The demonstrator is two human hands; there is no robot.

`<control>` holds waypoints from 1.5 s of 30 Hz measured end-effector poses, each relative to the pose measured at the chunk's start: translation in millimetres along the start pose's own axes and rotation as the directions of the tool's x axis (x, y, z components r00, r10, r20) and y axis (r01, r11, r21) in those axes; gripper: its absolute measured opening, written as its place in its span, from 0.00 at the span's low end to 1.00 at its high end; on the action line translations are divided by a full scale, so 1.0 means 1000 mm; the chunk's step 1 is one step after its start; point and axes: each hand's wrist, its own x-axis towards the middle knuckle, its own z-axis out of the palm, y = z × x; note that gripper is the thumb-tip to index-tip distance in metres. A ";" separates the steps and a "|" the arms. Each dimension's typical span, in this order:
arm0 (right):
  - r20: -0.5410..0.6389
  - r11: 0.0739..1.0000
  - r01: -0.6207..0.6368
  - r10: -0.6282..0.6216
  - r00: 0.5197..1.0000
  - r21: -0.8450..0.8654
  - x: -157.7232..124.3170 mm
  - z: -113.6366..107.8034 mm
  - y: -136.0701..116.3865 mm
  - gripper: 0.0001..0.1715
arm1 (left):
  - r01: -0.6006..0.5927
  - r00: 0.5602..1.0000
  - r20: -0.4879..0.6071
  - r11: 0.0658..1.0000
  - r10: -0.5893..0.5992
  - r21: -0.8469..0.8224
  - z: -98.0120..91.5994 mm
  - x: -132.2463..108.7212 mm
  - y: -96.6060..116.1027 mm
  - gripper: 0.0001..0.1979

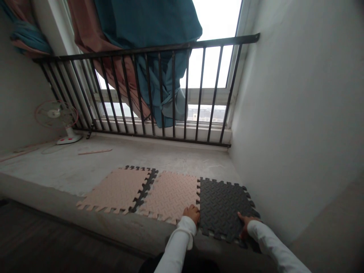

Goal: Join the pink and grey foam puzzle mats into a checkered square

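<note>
My left hand [192, 213] rests on the front right corner of the middle pink foam mat [173, 191], beside its seam with a black foam mat [222, 201]. Its fingers are slightly bent and press down on the surface. On the black mat's right front part lies my right hand [247, 223], fingers apart, one finger stretched toward the mat's middle. The two mats meet along toothed edges; whether the teeth are fully locked I cannot tell. To the left lies another pink foam mat [118, 187], with black toothed edging [145, 188] showing from beneath it.
The mats lie on a raised pale ledge [65, 165] whose front drops to a dark floor [42, 239]. A metal railing [148, 49] stands behind, before a window and blue-pink curtains [148, 22]. A fan [68, 132] stands left; a white wall [298, 113] rises right.
</note>
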 end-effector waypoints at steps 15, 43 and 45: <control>-0.009 0.999 -0.004 0.004 1.000 0.037 0.007 0.005 0.004 0.57 | -0.006 1.000 -0.029 0.999 0.005 -0.037 -0.001 0.001 -0.008 0.17; 0.031 1.000 -0.029 0.029 0.999 -0.013 -0.002 -0.001 -0.003 0.59 | 0.046 0.999 0.005 0.998 -0.046 -0.044 0.000 0.004 -0.008 0.13; 0.030 0.999 -0.030 0.030 0.999 -0.012 -0.004 -0.003 -0.004 0.59 | 0.045 0.999 -0.004 0.998 -0.046 -0.045 0.000 0.004 -0.007 0.14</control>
